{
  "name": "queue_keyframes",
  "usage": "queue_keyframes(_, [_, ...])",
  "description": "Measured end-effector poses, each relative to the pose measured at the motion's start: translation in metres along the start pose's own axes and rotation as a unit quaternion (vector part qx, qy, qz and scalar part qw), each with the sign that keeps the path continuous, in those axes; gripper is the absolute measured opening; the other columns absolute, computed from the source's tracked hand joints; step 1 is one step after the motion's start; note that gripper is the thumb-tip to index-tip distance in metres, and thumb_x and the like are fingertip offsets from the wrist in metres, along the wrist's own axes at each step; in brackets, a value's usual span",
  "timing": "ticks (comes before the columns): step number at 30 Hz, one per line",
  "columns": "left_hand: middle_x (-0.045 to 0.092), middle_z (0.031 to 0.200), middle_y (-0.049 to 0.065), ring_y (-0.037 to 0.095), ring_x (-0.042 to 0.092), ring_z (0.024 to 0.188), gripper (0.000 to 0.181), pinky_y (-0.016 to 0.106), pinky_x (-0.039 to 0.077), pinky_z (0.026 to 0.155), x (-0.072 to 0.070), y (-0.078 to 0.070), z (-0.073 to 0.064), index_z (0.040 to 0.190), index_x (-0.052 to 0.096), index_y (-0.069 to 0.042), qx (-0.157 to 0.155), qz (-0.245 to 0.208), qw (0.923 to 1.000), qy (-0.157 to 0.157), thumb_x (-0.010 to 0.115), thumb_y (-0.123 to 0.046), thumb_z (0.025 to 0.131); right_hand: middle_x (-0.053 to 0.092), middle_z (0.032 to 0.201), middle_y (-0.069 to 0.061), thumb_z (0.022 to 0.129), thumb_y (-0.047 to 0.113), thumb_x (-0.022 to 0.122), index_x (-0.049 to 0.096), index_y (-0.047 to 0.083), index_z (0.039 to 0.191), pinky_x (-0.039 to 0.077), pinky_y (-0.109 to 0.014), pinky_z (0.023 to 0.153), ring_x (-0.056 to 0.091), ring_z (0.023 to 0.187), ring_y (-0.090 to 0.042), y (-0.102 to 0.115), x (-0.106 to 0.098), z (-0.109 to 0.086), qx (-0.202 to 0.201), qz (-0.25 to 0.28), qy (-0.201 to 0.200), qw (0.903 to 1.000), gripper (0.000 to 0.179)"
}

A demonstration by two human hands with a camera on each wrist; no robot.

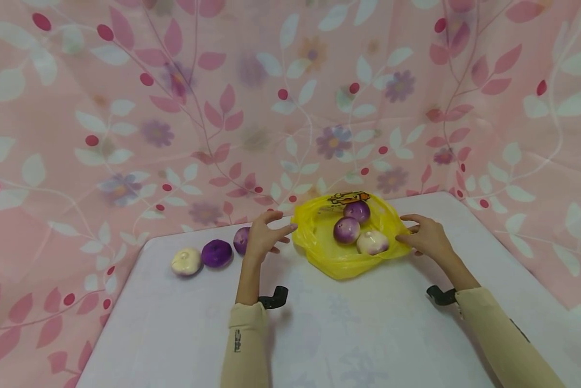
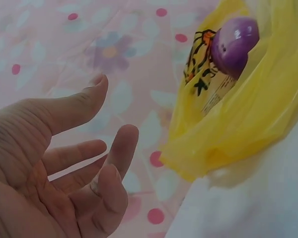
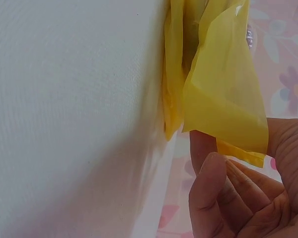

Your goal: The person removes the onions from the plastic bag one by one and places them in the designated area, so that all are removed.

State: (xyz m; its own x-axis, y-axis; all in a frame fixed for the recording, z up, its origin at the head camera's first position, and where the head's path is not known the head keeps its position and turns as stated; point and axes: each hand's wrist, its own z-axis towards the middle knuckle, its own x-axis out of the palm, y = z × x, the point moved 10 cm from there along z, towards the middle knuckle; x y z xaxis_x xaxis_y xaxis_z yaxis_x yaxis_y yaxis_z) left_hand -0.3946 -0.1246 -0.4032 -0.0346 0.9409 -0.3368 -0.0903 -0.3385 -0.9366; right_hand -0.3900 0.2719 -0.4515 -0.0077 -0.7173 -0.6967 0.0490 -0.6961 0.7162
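A yellow plastic bag [image 1: 338, 268] lies with its mouth spread wide on the table. Inside it are three round, glossy vegetables: a purple one [image 1: 357, 212], a purple-and-white one [image 1: 346, 230] and a mostly white one [image 1: 373, 243]. My right hand [image 1: 428, 237] holds the bag's right edge; in the right wrist view, the yellow plastic [image 3: 226, 106] passes between thumb and fingers. At the bag's left edge, my left hand [image 1: 266, 235] has its fingers spread and loosely bent, with nothing in its grasp. The left wrist view shows a gap between these fingers [image 2: 124, 144] and the bag.
To the left a row of similar vegetables lies on the white tabletop [image 1: 183, 334]: a white one [image 1: 186, 262], a deep purple one [image 1: 217, 253] and another purple one [image 1: 241, 240], partly hidden by my left hand. A pink floral curtain [image 1: 251, 108] hangs behind the table.
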Motion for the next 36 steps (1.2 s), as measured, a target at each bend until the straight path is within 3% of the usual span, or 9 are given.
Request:
queue_keyframes(6, [0.055,0.127,0.007,0.021,0.068,0.063,0.061,0.038,0.053,0.047,0.026,0.000,0.008,0.122,0.057,-0.014,0.009,-0.022,0.9995,0.019,0.079,-0.041,0.072,0.060,0.110,-0.030,0.081,0.028,0.071,0.044,0.004,0.133,0.054,-0.032,0.049,0.066,0.073,-0.027,0.000,-0.001,0.000,0.004,0.001,0.000,1.0000,0.064])
queue_keyframes(14, [0.054,0.127,0.004,0.020,0.068,0.062,0.065,0.036,0.053,0.048,0.051,0.003,0.016,0.123,0.056,-0.016,0.002,-0.049,0.9988,0.009,0.080,-0.044,0.069,0.059,0.111,-0.030,0.081,0.028,0.071,0.043,0.003,0.134,0.054,-0.032,0.050,0.066,0.075,-0.027,0.002,0.002,0.001,0.012,0.004,0.009,0.9999,0.065])
queue_keyframes(19, [0.052,0.130,0.007,0.020,0.068,0.064,0.073,0.036,0.054,0.049,0.073,0.009,0.020,0.125,0.054,-0.013,-0.007,-0.079,0.9967,0.018,0.080,-0.047,0.067,0.060,0.110,-0.029,0.081,0.028,0.072,0.044,0.004,0.133,0.054,-0.032,0.049,0.066,0.073,-0.026,0.000,0.001,0.002,0.007,0.012,0.005,0.9999,0.063])
queue_keyframes(27, [0.053,0.126,0.001,0.026,0.068,0.066,0.059,0.037,0.053,0.047,0.108,0.015,0.019,0.123,0.054,-0.013,-0.014,-0.153,0.9872,0.042,0.081,-0.029,0.073,0.061,0.108,-0.029,0.081,0.028,0.072,0.045,0.003,0.133,0.054,-0.034,0.049,0.066,0.068,-0.023,-0.001,0.002,-0.001,0.005,0.018,0.008,0.9998,0.064])
queue_keyframes(31, [0.052,0.126,0.003,0.030,0.068,0.069,0.058,0.036,0.053,0.046,0.117,0.011,0.019,0.124,0.053,-0.012,-0.005,-0.161,0.9858,0.046,0.080,-0.026,0.074,0.061,0.107,-0.028,0.081,0.026,0.072,0.045,0.003,0.133,0.054,-0.034,0.049,0.066,0.067,-0.023,0.001,0.001,0.000,0.002,0.019,0.003,0.9998,0.062])
queue_keyframes(36, [0.050,0.130,0.008,0.032,0.068,0.072,0.057,0.034,0.053,0.046,0.128,0.013,0.022,0.127,0.051,-0.009,-0.015,-0.156,0.9858,0.060,0.077,-0.019,0.077,0.062,0.106,-0.028,0.081,0.026,0.072,0.046,0.004,0.132,0.054,-0.033,0.048,0.066,0.067,-0.023,-0.001,-0.001,0.001,-0.001,0.017,-0.002,0.9999,0.062])
